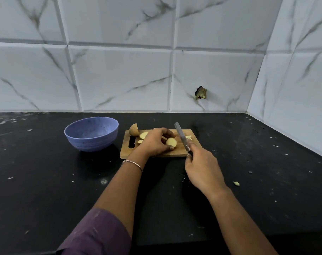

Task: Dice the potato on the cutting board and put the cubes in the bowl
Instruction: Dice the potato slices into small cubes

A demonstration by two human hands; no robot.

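1. Squarely on the wooden cutting board (176, 153), the left hand (154, 143) pinches a potato slice (171, 142) between thumb and curled fingers, cut face up.
2. Just right of that slice, the right hand (202, 168) is wrapped tight around the knife (181, 136) handle; the blade slants up over the board's right half.
3. More slices (143, 135) lie at the board's left, partly under the left hand; a skin-on potato half (134, 129) stands at its far-left corner.
4. Left of the board, apart from it, sits the blue bowl (91, 134), no cubes showing inside.
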